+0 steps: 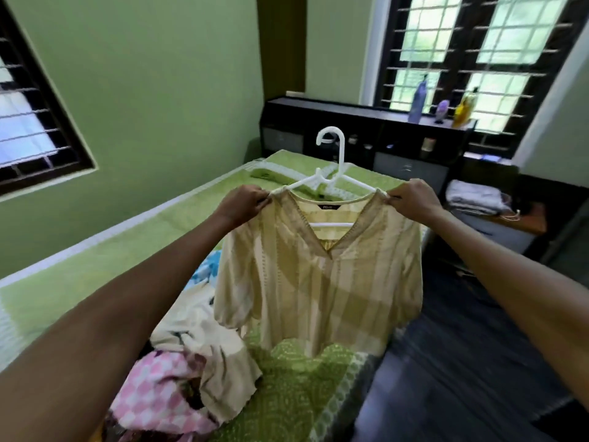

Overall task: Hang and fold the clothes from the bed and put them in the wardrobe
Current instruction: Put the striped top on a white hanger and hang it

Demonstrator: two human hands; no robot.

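Barred window [28, 122] far left in the green wall, then the bed [95, 256] under a green patterned sheet running across the lower half. Heap of clothes [178, 371] near the foot of it, pink-and-white checked piece on top of the pile's front, cream fabric draped beside that, bit of blue floral peeking out behind. Left hand [240, 202] up over the bed, grip pinched tight on the left shoulder of a pale yellow striped top [318, 282]. Top already on a white plastic hanger [331, 173], V-neck facing the camera, hook pointing up, hem dangling just above the sheet. Right hand [414, 197] mirroring it, grip closed on the right shoulder of the top where the hanger's arm ends. Behind all that, dark headboard shelf [318, 113] with a few bottles [418, 103] lined up under a second barred window [478, 52]. Folded white cloth [475, 194] on a side surface at the far right, dark floor below.
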